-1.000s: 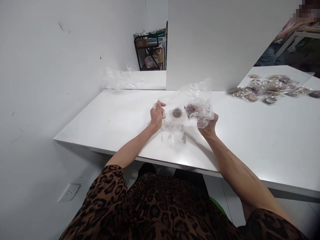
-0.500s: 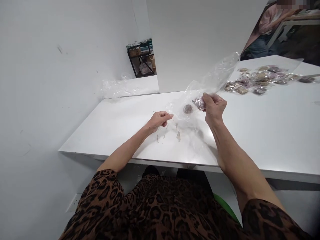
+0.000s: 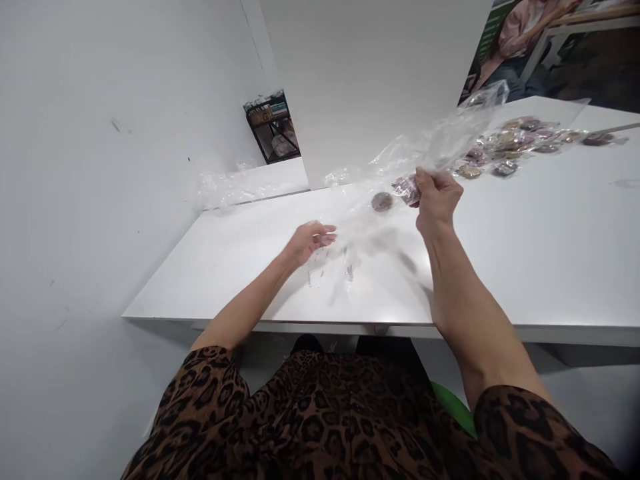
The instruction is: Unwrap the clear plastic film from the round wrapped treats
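Observation:
My right hand (image 3: 439, 199) is closed on a clear plastic bag (image 3: 400, 150) over the white table. Beside its fingertips is a purplish wrapped piece (image 3: 406, 190). A round dark-brown piece (image 3: 382, 202) shows just left of that; I cannot tell whether it is in the bag or behind the film. My left hand (image 3: 313, 241) is at the bag's lower left end, its fingers apart and holding nothing that I can see. Small greyish marks (image 3: 349, 272) show below the bag.
Several wrapped round pieces (image 3: 515, 147) lie in a pile at the table's right. Crumpled clear plastic (image 3: 230, 188) rests by the left wall. A tall white panel (image 3: 370, 80) stands behind the table (image 3: 545, 267). Another person (image 3: 523, 40) sits beyond, upper right.
The fingers of my left hand have parted and come off the film. My right hand has moved slightly up and to the right with the bag. The camera view has shifted a little.

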The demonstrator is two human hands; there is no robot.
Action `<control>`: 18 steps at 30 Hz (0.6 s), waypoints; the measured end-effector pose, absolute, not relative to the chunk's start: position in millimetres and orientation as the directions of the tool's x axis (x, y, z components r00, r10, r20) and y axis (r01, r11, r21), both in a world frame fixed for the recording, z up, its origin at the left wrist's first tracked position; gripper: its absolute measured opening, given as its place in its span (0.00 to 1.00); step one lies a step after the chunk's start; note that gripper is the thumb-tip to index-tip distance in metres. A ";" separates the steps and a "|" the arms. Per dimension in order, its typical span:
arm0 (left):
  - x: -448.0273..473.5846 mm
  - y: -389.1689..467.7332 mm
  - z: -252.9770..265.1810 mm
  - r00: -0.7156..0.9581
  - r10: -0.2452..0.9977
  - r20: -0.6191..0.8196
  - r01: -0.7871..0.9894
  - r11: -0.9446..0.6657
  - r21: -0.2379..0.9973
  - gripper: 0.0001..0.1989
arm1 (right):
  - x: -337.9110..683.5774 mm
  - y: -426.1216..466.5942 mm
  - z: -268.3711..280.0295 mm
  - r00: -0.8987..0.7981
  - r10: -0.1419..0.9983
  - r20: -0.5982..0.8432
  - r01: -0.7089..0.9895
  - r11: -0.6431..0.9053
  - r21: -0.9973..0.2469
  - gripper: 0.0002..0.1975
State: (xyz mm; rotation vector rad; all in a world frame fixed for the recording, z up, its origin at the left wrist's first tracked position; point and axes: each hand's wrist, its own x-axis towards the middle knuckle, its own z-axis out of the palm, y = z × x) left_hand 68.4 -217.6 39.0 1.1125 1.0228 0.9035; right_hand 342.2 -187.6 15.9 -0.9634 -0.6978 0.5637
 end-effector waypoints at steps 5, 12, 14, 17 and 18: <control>23.1 -205.0 65.2 0.232 0.935 -0.270 -0.048 0.288 0.956 0.04 | 359.3 -189.4 13.9 0.438 0.883 0.168 -0.247 0.298 -0.922 0.16; 28.5 -191.6 60.7 -0.011 1.000 -0.016 0.189 0.018 0.982 0.31 | 340.8 -198.5 14.9 0.250 0.966 0.059 -0.353 0.148 -0.924 0.17; 43.4 -188.9 60.3 0.063 0.994 0.084 0.197 -0.095 0.976 0.35 | 336.7 -200.9 15.6 0.198 0.977 0.076 -0.364 0.145 -0.920 0.17; 68.8 -187.4 59.7 0.290 0.955 0.055 0.201 -0.117 0.973 0.43 | 329.9 -206.4 18.5 0.117 0.986 0.120 -0.398 0.157 -0.904 0.15; 76.3 -187.3 58.7 0.362 0.932 -0.001 0.206 -0.079 0.975 0.47 | 327.7 -208.5 19.8 0.092 0.987 0.129 -0.411 0.156 -0.898 0.15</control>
